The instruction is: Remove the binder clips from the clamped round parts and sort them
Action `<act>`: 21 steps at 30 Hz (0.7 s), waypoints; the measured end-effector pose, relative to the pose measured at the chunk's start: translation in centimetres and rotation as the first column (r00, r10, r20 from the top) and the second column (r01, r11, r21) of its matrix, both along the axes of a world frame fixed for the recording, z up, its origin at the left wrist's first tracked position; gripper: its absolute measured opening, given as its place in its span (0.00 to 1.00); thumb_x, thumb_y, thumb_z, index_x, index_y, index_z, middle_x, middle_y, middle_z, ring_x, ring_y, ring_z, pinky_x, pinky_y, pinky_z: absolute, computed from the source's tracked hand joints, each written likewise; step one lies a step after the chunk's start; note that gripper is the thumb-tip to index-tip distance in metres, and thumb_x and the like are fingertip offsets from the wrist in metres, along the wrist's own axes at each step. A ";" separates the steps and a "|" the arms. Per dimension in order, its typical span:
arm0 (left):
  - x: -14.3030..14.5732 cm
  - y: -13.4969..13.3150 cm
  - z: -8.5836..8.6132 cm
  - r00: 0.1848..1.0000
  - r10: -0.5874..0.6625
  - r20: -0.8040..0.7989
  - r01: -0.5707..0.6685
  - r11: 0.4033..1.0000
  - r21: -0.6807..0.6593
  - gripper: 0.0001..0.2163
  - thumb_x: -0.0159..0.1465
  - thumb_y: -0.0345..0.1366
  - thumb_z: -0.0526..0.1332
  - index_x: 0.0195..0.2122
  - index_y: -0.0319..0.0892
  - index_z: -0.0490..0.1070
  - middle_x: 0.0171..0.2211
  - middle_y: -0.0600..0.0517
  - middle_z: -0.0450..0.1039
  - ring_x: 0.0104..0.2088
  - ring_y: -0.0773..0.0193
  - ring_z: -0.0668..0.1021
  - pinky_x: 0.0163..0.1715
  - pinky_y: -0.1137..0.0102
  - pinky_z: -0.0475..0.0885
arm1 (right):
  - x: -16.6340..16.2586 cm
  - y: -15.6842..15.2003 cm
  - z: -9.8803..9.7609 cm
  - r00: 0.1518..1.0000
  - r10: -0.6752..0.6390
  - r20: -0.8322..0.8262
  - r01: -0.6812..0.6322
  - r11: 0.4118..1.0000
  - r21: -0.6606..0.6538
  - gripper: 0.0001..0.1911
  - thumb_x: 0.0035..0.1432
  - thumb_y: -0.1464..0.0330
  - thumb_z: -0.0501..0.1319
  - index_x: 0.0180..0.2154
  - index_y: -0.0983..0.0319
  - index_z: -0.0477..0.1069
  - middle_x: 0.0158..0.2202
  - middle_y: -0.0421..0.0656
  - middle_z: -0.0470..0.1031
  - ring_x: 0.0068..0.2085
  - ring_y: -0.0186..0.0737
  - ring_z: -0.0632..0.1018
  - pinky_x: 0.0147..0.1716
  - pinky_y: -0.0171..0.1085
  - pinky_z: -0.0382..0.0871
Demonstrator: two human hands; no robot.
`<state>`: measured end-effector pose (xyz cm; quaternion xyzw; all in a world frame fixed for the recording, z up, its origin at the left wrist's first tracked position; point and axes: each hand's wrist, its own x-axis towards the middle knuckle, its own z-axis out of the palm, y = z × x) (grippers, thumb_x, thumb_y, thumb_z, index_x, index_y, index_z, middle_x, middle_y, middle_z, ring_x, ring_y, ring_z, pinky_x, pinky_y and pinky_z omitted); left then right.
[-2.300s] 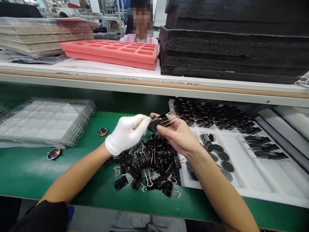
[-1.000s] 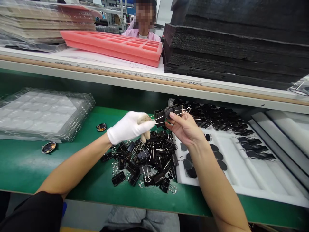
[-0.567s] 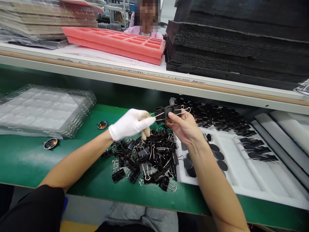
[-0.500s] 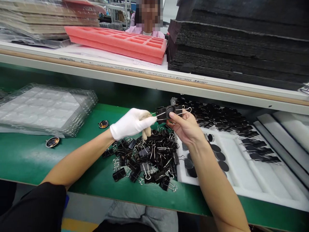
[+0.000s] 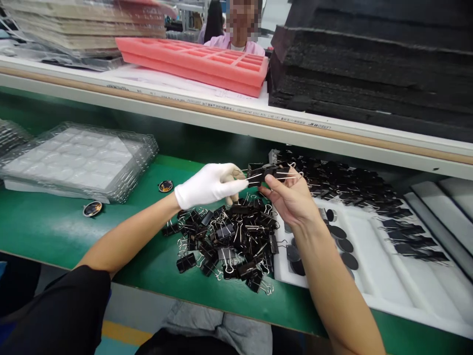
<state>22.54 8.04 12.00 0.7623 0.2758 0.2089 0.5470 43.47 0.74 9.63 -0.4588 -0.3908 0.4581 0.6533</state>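
Black steel: a binder clip (image 5: 254,176) is pinched between both hands at frame centre, above the loose pile of clips (image 5: 229,241) on the green bench mat (image 5: 55,231).
Left hand (image 5: 209,185): white-gloved, fingers closed narrow on the clip's wire handles.
Right hand (image 5: 291,199): bare, thumb and fingers closed on a dark round part with a clip on it (image 5: 279,173); the disc itself is mostly hidden now.
Change: a second ago the pair was held higher and the disc face showed between two clips; now the hands have dropped slightly toward the pile and the clip has turned flatter, so I judge the second clip is seated or nearly so.
Right of frame: white foam tray (image 5: 373,276) with loose dark discs (image 5: 342,244) and rows of clipped parts (image 5: 351,182).
Left of frame: clear blister trays (image 5: 77,160), two shiny discs (image 5: 92,208).
Upper shelf: pink foam tray (image 5: 195,64), black foam sheets (image 5: 369,64); a co-worker sits beyond.
Writing: a printed strip along the shelf edge (image 5: 229,106), too small to read.
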 end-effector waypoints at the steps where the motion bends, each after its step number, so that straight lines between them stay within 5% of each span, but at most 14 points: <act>1: -0.1 0.1 0.2 1.000 -0.006 0.027 0.006 1.000 -0.021 0.21 0.67 0.52 0.66 0.49 0.39 0.72 0.30 0.50 0.83 0.26 0.65 0.84 0.28 0.73 0.75 | 0.1 -0.2 0.2 0.999 -0.008 0.038 0.006 0.998 0.065 0.25 0.40 0.60 0.84 0.35 0.53 0.72 0.37 0.37 0.82 0.41 0.43 0.82 0.45 0.47 0.80; 5: -0.3 -0.1 1.1 0.999 -0.033 0.020 0.038 0.938 -0.344 0.34 0.67 0.69 0.52 0.43 0.38 0.74 0.26 0.47 0.79 0.21 0.64 0.80 0.18 0.73 0.64 | 0.9 -1.2 0.9 0.941 -0.041 0.336 -0.069 0.948 0.310 0.18 0.45 0.57 0.82 0.31 0.51 0.75 0.37 0.42 0.84 0.47 0.53 0.82 0.55 0.58 0.76; 8: -0.3 -0.6 1.3 0.998 -0.049 -0.039 0.027 0.894 -0.448 0.32 0.65 0.70 0.55 0.32 0.41 0.70 0.21 0.51 0.72 0.17 0.69 0.72 0.16 0.73 0.59 | 1.0 -1.9 1.0 0.868 -0.011 0.497 -0.182 0.923 0.338 0.12 0.51 0.55 0.78 0.30 0.50 0.78 0.38 0.45 0.85 0.50 0.56 0.81 0.58 0.61 0.73; 11: -0.3 -0.8 1.3 1.000 0.005 0.021 0.003 0.925 -0.380 0.27 0.66 0.63 0.63 0.28 0.42 0.66 0.20 0.56 0.67 0.17 0.73 0.68 0.17 0.75 0.60 | 1.0 -2.1 1.1 0.856 -0.017 0.517 -0.185 0.924 0.335 0.11 0.53 0.60 0.77 0.38 0.49 0.81 0.50 0.44 0.84 0.57 0.55 0.80 0.59 0.57 0.74; 15: -0.8 -0.6 1.6 0.997 0.068 0.042 -0.059 0.980 -0.189 0.27 0.70 0.62 0.59 0.27 0.40 0.69 0.21 0.53 0.70 0.20 0.72 0.72 0.20 0.76 0.64 | 2.3 -1.9 1.9 0.894 0.217 0.393 -0.305 0.936 0.178 0.36 0.47 0.66 0.80 0.58 0.47 0.73 0.67 0.45 0.73 0.64 0.53 0.77 0.58 0.51 0.77; 18: -1.0 -0.3 1.8 0.998 0.065 0.010 -0.064 0.994 -0.093 0.27 0.71 0.60 0.58 0.28 0.40 0.70 0.22 0.52 0.73 0.21 0.70 0.75 0.21 0.76 0.67 | 3.6 -2.1 2.5 0.823 0.498 0.274 -0.520 0.854 0.010 0.48 0.42 0.61 0.82 0.64 0.50 0.68 0.66 0.51 0.73 0.61 0.55 0.79 0.53 0.50 0.80; 21: -1.0 -0.2 1.7 0.998 0.057 0.003 -0.057 0.998 -0.024 0.24 0.71 0.57 0.59 0.30 0.40 0.71 0.26 0.52 0.76 0.23 0.69 0.79 0.25 0.75 0.71 | 3.3 -2.4 2.8 0.817 0.514 0.262 -0.523 0.852 -0.040 0.48 0.43 0.56 0.81 0.64 0.52 0.69 0.61 0.50 0.77 0.53 0.51 0.83 0.49 0.48 0.81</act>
